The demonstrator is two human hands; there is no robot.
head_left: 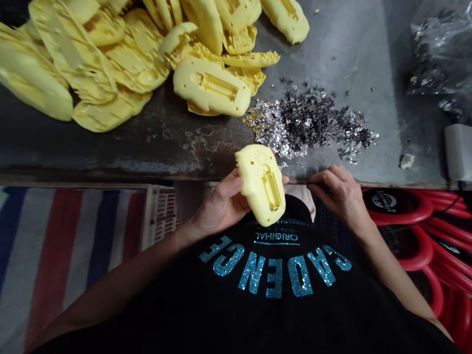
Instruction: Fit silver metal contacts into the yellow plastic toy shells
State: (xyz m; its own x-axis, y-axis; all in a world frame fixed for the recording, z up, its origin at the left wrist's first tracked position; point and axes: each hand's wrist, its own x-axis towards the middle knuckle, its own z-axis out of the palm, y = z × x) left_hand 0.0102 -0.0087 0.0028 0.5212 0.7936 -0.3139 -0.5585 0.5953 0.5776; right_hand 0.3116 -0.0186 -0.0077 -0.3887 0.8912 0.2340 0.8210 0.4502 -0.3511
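My left hand point(225, 200) is closed around a yellow plastic shell point(257, 189), held tilted just in front of the table's near edge. The shell's battery compartment point(272, 189) faces up, and a cluster of small holes shows near its far end. At the table edge to the right, my right hand point(337, 191) has its fingers pinched together; whatever may be between them is too small to make out. Beyond both hands lies a heap of small shiny metal clips point(309, 120) on the table.
More yellow shells point(92, 59) are piled on the grey metal table point(379, 123) at the far left. A clear plastic bag point(438, 54) of metal pieces and a white box point(458, 151) stand on the right. Red rings point(409, 214) lie below the edge; striped cloth point(70, 236) is on the left.
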